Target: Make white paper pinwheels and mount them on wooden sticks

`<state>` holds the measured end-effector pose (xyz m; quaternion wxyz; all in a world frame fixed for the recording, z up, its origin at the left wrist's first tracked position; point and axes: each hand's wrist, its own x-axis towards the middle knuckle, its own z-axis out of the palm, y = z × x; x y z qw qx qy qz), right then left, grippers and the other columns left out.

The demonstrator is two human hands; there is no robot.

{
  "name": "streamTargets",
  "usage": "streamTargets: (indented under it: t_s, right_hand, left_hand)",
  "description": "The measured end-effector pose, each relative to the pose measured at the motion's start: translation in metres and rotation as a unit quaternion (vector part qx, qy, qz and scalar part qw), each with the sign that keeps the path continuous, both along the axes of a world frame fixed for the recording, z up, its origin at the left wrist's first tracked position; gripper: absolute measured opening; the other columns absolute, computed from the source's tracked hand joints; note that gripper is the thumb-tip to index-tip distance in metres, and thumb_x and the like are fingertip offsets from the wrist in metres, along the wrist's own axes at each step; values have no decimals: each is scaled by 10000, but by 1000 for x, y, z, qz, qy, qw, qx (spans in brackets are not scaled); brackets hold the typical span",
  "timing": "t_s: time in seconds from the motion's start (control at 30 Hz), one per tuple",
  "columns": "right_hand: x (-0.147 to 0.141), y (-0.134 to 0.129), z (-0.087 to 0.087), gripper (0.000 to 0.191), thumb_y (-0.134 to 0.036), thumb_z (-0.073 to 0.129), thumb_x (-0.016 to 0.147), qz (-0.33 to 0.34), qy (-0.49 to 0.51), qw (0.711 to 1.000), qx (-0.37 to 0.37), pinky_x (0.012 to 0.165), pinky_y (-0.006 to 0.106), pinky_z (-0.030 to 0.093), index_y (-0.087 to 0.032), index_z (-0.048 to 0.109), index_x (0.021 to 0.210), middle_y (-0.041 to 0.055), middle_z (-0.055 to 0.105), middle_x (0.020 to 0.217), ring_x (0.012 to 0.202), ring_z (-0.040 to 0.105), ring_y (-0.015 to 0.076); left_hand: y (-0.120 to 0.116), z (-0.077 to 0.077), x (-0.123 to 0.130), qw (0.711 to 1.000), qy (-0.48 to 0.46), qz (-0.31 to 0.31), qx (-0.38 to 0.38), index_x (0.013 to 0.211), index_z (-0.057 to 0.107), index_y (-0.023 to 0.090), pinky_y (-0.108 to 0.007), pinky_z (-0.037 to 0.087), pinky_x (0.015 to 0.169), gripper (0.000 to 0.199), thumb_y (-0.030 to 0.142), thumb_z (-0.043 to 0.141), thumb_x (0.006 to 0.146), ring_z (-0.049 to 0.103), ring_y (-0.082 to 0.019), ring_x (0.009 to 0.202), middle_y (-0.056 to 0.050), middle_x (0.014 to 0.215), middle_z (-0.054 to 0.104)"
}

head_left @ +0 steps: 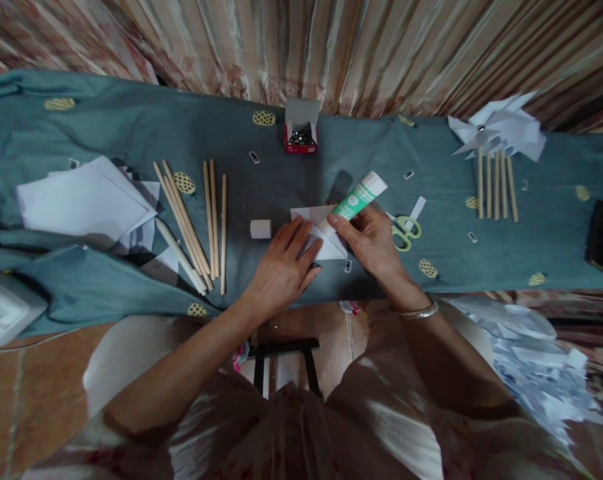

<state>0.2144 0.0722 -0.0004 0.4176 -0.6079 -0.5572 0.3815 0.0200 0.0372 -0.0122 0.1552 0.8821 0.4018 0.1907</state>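
Observation:
A green and white glue stick is gripped in my right hand, tilted with its lower end against a small folded white paper. My left hand lies over the left part of that paper, fingers stretched out and pressing it on the cloth. Left of the paper, a white glue stick cap rests on its side. Just beyond my right hand are scissors with yellow-green handles, beside a narrow paper strip.
White paper sheets are piled at left, near several wooden sticks and a white pen-like stick. At the back stands an open red box of small metal pieces. Paper pinwheels on sticks lie at right; paper scraps sit below the table.

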Motion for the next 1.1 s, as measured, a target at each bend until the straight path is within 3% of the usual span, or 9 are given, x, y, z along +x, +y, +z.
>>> streamTargets:
  t_s: [0.27, 0.63, 1.1]
  right_hand:
    - [-2, 1, 4, 426, -633, 693, 777, -2, -104, 995, 0, 628, 339, 484, -217, 604, 796, -4, 630, 711, 641, 576, 171]
    - [-11, 0, 15, 306, -513, 671, 829, 16, -199, 980, 17, 602, 321, 453, -211, 628, 814, -11, 641, 691, 600, 568, 158]
    - [-14, -1, 22, 328, -514, 603, 870, 42, -221, 974, 28, 598, 335, 423, -194, 608, 799, 3, 617, 681, 596, 555, 166]
  left_hand:
    - [0, 0, 0, 1000, -3, 2, 12, 1302, 575, 99, -625, 391, 1129, 423, 328, 580, 947, 382, -401, 1440, -235, 1481, 487]
    - [-1, -1, 0, 1000, 0, -7, 7, 1324, 580, 157, -627, 372, 1137, 402, 313, 579, 954, 340, -384, 1466, -208, 1532, 437]
    - [-1, 0, 1, 1000, 10, -5, 7, 1293, 602, 147, -607, 365, 1150, 389, 292, 619, 933, 341, -393, 1464, -212, 1519, 446]
